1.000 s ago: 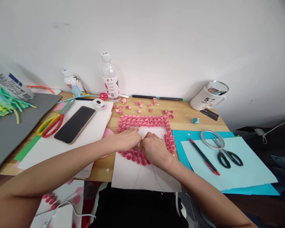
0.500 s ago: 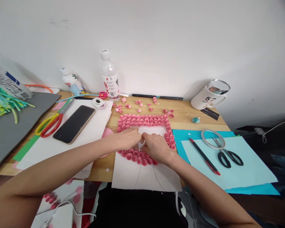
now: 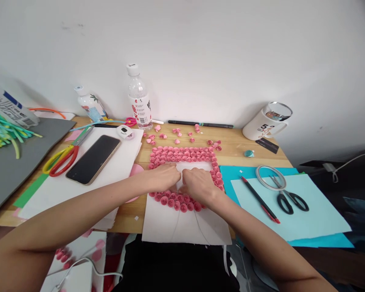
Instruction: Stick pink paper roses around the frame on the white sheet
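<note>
Our left hand (image 3: 162,178) and right hand (image 3: 200,186) meet on a white paper sheet (image 3: 182,229) ringed with pink paper roses (image 3: 182,154). The fingers (image 3: 175,175) curl; we cannot tell their grip.

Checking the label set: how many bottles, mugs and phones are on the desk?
Bottles: 2
Mug: 1
Phone: 1
Total: 4

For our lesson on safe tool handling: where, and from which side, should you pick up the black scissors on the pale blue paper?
Probably the handle loops of the black scissors, from the right: they lie flat on the pale blue paper at that end, while the blades point left into the tape ring.
</note>
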Demonstrator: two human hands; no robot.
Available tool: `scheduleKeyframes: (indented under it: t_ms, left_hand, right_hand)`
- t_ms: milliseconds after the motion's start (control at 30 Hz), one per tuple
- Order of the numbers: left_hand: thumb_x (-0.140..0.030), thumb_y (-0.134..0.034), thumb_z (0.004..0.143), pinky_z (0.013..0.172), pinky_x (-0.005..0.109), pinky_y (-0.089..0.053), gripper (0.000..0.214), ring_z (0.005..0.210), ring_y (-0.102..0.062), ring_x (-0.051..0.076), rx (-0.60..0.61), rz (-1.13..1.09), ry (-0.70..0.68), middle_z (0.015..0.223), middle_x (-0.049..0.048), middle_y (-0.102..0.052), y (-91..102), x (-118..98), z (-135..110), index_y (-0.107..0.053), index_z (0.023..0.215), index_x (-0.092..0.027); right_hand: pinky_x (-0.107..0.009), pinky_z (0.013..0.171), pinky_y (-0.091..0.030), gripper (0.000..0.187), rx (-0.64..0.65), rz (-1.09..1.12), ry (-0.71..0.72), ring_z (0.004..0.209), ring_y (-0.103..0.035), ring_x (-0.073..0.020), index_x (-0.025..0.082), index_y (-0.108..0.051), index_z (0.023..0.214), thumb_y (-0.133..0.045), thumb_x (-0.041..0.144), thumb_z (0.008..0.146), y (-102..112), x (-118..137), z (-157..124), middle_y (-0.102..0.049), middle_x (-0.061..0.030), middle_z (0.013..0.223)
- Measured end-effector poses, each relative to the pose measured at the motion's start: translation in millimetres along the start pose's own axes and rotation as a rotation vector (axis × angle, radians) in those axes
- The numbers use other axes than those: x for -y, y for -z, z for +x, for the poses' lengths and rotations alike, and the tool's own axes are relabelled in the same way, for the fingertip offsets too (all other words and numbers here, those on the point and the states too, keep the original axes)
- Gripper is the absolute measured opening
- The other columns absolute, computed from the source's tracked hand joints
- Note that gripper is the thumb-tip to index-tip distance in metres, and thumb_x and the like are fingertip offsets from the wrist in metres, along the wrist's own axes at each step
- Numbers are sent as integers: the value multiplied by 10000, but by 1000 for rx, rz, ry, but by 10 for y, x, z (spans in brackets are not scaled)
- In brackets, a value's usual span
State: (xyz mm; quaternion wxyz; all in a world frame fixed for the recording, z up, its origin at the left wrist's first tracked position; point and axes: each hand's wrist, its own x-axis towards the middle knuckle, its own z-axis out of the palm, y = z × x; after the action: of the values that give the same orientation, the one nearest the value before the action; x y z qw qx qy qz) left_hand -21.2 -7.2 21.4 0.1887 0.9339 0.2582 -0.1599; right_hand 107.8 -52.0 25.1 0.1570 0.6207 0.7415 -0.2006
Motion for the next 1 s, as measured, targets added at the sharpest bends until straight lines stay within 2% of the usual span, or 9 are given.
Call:
scheduleKeyframes:
  t_ms: [200,333,467,533,600,700,800,900,1000]
  left_hand:
    - [-98,-607,706,544,277,-286,407,671,-452,191,-13,36,-13,411,0,-314,-3,-40,25,-330,422,-187]
    - [-138,-624,738,569,266,-330,371,749,-488,216,-8,35,39,454,6,-354,13,-84,25,-367,475,-182]
    - [-185,-665,726,581,256,-355,312,757,-500,208,24,44,85,542,16,-415,51,-116,2,-437,515,-159]
    - [-202,-671,715,553,244,-343,298,706,-487,178,32,16,119,620,27,-449,51,-104,-4,-448,524,-149]
    - [-206,-665,700,511,236,-312,298,649,-458,148,44,-28,153,681,31,-458,34,-61,0,-431,525,-150]
    - [-187,-653,671,488,245,-278,321,577,-412,127,82,-70,152,650,13,-442,3,49,13,-384,499,-162]
    - [-168,-641,660,499,254,-273,361,551,-395,123,99,-139,126,587,-3,-414,3,152,6,-338,464,-174]
    - [-148,-624,675,517,253,-272,341,545,-390,118,63,-193,143,572,-16,-410,28,169,-15,-349,475,-170]
    - [-89,-541,736,550,258,-294,263,558,-425,126,-52,-146,158,573,-8,-453,44,58,-5,-422,510,-153]
  right_hand:
    - [-291,610,-408,191,-58,-13,9,804,-657,-262,161,-663,890,-632,292,755,-33,-57,24,-695,-119,856]
    - [-275,638,-413,109,-131,137,50,792,-644,-213,176,-663,838,-628,259,777,-14,-260,-45,-704,-68,813]
    - [-257,696,-442,148,-431,412,12,763,-636,-162,197,-652,814,-514,241,842,40,-808,-268,-707,-26,820]
    - [-285,738,-452,161,-601,423,-117,804,-640,-185,203,-658,833,-503,246,825,22,-1172,-413,-709,-39,860]
    - [-320,748,-450,187,-683,347,-291,828,-639,-219,203,-665,855,-488,234,806,-52,-1531,-549,-708,-63,879]
    - [-350,688,-445,244,-579,213,-496,865,-630,-272,193,-685,896,-473,199,775,-253,-1963,-689,-701,-106,889]
    - [-354,656,-450,319,-443,142,-496,874,-631,-284,178,-682,1000,-490,188,745,-480,-2205,-729,-689,-128,971]
    - [-369,623,-452,284,-370,39,-495,921,-612,-321,188,-697,956,-514,207,739,-610,-2270,-700,-676,-145,993]
    - [-380,603,-447,240,-335,10,-534,968,-587,-347,187,-693,861,-467,219,786,-578,-2182,-671,-674,-166,949]
